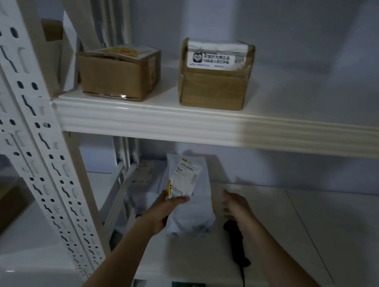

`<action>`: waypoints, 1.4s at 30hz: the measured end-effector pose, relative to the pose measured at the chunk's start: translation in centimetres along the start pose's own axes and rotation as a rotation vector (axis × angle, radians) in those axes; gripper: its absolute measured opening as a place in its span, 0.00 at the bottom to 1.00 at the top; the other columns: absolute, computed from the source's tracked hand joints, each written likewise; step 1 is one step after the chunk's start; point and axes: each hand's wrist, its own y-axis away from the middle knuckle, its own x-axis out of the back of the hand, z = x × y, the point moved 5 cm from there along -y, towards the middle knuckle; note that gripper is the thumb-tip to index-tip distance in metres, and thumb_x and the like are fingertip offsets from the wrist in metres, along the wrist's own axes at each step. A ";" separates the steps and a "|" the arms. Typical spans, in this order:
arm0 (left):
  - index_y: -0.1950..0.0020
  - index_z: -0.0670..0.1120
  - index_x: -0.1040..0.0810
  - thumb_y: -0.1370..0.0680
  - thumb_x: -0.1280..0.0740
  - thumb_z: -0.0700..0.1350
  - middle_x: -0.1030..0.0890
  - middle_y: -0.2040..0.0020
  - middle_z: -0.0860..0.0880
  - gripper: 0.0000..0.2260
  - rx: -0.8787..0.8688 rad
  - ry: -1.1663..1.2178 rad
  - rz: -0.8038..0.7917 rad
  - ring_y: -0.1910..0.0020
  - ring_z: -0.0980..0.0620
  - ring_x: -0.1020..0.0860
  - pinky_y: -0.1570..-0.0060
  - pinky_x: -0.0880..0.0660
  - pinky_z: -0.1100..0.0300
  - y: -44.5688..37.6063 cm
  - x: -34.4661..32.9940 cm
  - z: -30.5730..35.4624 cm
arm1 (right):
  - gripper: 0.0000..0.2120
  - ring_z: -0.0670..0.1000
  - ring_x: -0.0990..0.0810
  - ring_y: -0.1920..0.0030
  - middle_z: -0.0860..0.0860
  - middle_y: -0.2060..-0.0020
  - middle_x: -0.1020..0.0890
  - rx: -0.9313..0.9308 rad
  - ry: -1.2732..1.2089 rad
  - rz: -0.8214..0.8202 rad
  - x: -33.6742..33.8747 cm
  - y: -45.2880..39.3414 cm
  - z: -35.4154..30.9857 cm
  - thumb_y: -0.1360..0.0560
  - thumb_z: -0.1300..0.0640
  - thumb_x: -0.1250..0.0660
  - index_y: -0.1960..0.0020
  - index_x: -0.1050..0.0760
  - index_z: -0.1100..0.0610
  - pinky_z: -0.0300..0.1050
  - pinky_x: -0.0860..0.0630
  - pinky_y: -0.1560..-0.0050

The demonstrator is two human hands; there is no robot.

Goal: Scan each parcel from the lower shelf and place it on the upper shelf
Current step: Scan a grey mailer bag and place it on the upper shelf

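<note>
**Soft mailer held over the lower shelf, scanner beside it**

The left hand [163,208] grips a grey plastic mailer [188,196], limp and wrinkled, thumb pinching its lower white label edge, the fingers curled out of sight behind. The bag stands tilted above the smooth white lower shelf [293,229]. The right hand [235,209] is blurred just right of the mailer; its fingers appear curled at the head of a black handheld scanner [235,243], but the grip cannot be made out. The scanner's cable runs off the bottom edge. Above the fingers, two taped brown cardboard boxes, one low [118,71], one taller [214,76], sit on the ribbed-edged upper shelf [305,137]. More pouches behind the mailer are dim.
</note>
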 end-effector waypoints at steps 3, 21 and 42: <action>0.38 0.45 0.21 0.27 0.25 0.38 0.14 0.46 0.45 0.18 0.021 0.040 0.089 0.42 0.44 0.19 0.34 0.26 0.45 0.6 0.3 -1.9 | 0.20 0.62 0.20 0.42 0.63 0.41 0.20 -0.118 0.305 0.250 3.4 -1.4 4.6 0.23 0.48 0.33 0.40 0.25 0.63 0.44 0.25 0.48; 0.32 0.49 0.27 0.28 0.25 0.36 0.18 0.38 0.47 0.27 0.009 0.004 0.064 0.37 0.48 0.22 0.33 0.28 0.52 1.6 -0.7 -5.2 | 0.32 0.62 0.26 0.34 0.63 0.28 0.32 -0.341 0.509 0.110 1.7 -4.3 12.9 0.16 0.57 0.44 0.20 0.59 0.60 0.52 0.25 0.38; 0.35 0.52 0.28 0.28 0.27 0.39 0.18 0.42 0.43 0.24 0.023 0.013 0.165 0.44 0.40 0.19 0.44 0.21 0.42 4.8 -8.8 -7.6 | 0.07 0.54 0.27 0.73 0.59 0.73 0.26 0.150 -0.085 0.188 11.4 9.1 2.8 0.27 0.61 0.36 0.64 0.29 0.60 0.48 0.28 0.68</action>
